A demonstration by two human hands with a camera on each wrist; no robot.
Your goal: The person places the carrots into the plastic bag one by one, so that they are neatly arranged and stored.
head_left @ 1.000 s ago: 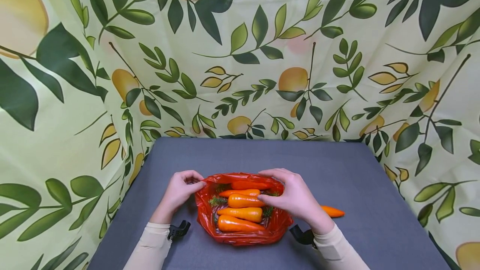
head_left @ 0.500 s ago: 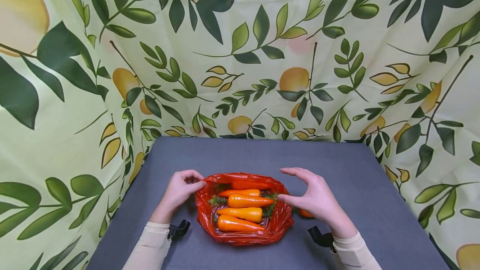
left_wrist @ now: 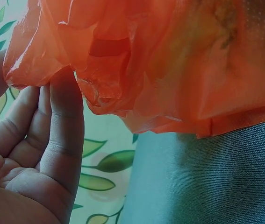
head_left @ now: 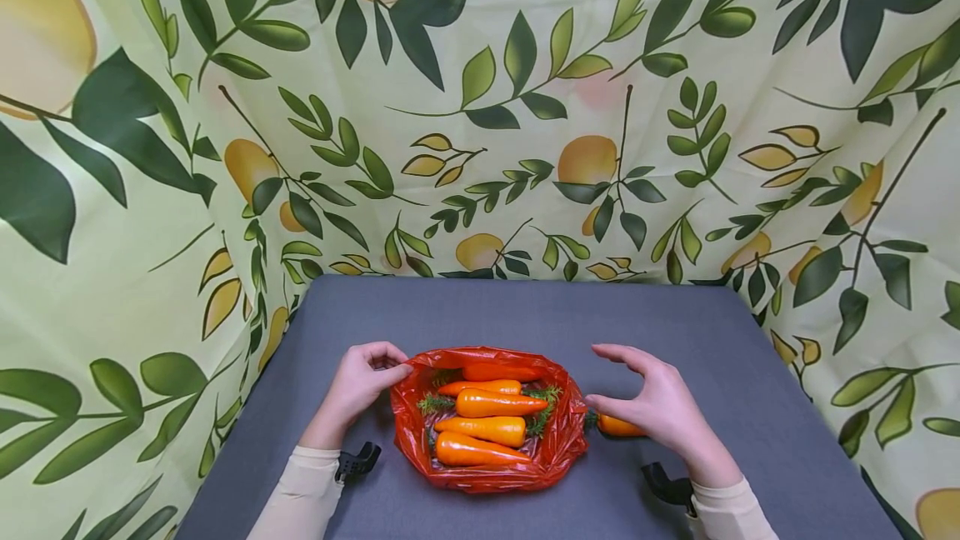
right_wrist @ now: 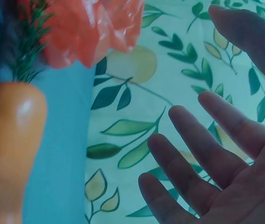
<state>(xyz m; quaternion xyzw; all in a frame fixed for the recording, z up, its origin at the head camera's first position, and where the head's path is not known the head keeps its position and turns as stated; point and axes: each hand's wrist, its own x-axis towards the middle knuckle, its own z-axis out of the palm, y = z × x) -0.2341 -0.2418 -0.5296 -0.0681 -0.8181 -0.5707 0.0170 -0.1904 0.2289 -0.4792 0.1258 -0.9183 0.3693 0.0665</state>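
Note:
A red plastic bag (head_left: pixel 487 480) lies with its mouth spread on the table, several orange carrots (head_left: pixel 480 428) with green tops inside it. My left hand (head_left: pixel 360 386) pinches the bag's left rim between thumb and fingers; the left wrist view shows the fingertips at the thin red plastic (left_wrist: pixel 104 56). To the right of the bag, my right hand (head_left: pixel 656 398) holds nothing, its thumb and fingers spread apart. Beside it a loose carrot (head_left: pixel 618 427) lies on the table, partly hidden by the hand. The right wrist view shows this carrot (right_wrist: pixel 10 140) apart from the fingers.
A grey cloth-covered table (head_left: pixel 517 315) carries everything. Patterned leaf-and-fruit fabric (head_left: pixel 480 190) hangs behind it and along both sides. Black wrist mounts (head_left: pixel 358 461) jut inward from both forearms.
My right hand has moved right, away from over the bag to beside the loose carrot. It has uncovered the carrots at the bag's right side. The left hand stays at the rim.

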